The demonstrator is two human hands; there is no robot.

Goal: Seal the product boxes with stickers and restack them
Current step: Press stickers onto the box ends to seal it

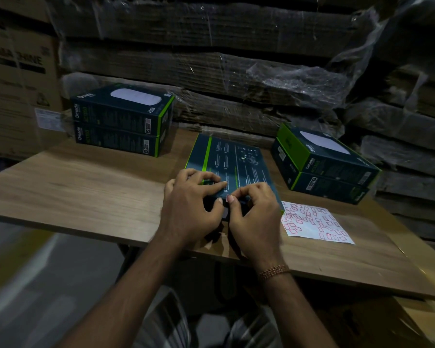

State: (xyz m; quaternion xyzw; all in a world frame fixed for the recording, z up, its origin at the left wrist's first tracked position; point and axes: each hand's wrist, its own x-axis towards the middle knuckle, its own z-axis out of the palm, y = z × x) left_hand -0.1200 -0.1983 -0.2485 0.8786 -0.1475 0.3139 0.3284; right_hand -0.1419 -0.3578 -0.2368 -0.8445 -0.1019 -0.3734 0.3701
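Head view: my left hand [194,197] rests curled over the near end of the product box [232,162], fingers pressing its top face and thumb down the near side, so that grip is closed on the box. My right hand [255,212] pinches a small red sticker [229,198] between thumb and forefinger, right at the box's near top edge, just beside my left thumb. That grip is closed on the sticker. The box lies flat on the bench [86,187], back panel up, running away from my hands.

To do this step well, imo: keep the left hand pressing so the box can't slide, fold the sticker over the edge so it's half on top and half on the flap side, then rub it flat w/ a fingertip. Whether it's stuck down yet I can't tell; my fingers hide most of it.

Sticker sheet [314,222] lies on the bench just right of my right hand, near the box corner; lots of red stickers left on it. Two-high stack of boxes [324,164] sits beyond the sheet, to my right; another two-high stack [122,119] sits well off to the far left. All boxes are closed, so contents aren't visible. Which stack is sealed, I can't tell.
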